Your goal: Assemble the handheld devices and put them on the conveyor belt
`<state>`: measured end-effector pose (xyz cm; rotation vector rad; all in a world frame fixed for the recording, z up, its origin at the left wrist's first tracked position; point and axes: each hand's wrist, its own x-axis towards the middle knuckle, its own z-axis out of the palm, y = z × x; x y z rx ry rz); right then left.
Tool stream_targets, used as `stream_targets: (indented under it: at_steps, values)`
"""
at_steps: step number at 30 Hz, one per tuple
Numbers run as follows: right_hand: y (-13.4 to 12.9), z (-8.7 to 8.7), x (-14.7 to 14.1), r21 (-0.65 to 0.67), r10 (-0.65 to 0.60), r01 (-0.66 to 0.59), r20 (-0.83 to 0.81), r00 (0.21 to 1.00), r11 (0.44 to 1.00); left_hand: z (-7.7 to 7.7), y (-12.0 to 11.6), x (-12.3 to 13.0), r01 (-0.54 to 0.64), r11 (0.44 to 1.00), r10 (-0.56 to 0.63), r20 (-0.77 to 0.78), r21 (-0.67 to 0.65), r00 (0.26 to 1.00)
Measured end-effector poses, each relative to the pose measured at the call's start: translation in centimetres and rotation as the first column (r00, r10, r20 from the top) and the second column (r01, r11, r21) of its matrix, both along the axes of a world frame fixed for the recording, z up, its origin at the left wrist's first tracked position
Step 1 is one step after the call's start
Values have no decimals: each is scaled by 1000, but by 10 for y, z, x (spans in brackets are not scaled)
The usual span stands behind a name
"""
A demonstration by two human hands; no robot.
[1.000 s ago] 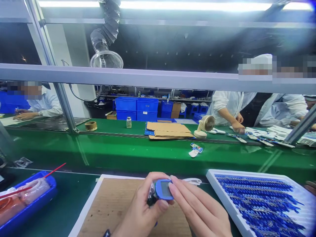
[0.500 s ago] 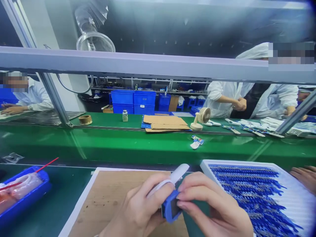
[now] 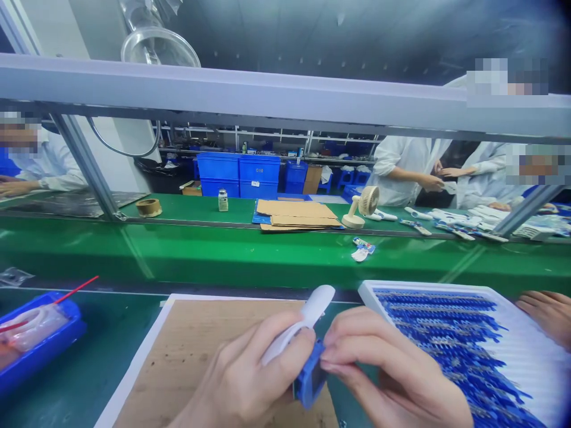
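Note:
My left hand point(image 3: 254, 362) is closed around a white, rounded-end strip point(image 3: 318, 303) and a blue part point(image 3: 311, 380) with a dark flat face. The strip sticks up past my fingers; the blue part hangs below them. My right hand point(image 3: 388, 362) pinches the upper right edge of the blue part between thumb and fingertips. Both hands are above the right side of a brown board point(image 3: 191, 333) with a white edge. Whether the strip and the blue part are joined is hidden by my fingers.
A white tray point(image 3: 526, 351) holds rows of blue parts at right, another person's hand point(image 3: 546, 315) beside it. A blue bin point(image 3: 66, 339) with bags stands left. Beyond runs a green belt point(image 3: 250, 255) carrying a small item point(image 3: 363, 249); cardboard point(image 3: 298, 214) and a fan point(image 3: 360, 208) lie behind.
The view has tilted slightly down. The small item on the belt has shifted right. Across the table, a person's hands have come together around a pale piece. My hands keep nearly the same grip.

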<state>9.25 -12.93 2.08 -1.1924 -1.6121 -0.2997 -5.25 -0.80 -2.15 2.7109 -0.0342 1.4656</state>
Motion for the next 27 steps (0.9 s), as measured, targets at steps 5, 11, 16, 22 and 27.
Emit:
stream_targets:
  at_steps: [5,11,16,22,27]
  values:
    - [-3,3,-4,17,-29,29,7,1000,999,1,-2,-2,-53,998,52,39,32,998]
    - [-5,3,-5,-13,-36,36,1,999,999,3,-6,-3,-47,999,46,40,19,998]
    - [-2,2,-5,9,-6,7,-42,999,1000,7,-9,-3,-94,995,93,29,24,995]
    - [5,1,-3,34,-13,14,-39,999,999,8,-11,0,-164,984,159,78,64,984]
    - [6,-1,1,53,-23,24,-27,999,998,12,-12,2,-185,979,177,98,88,979]
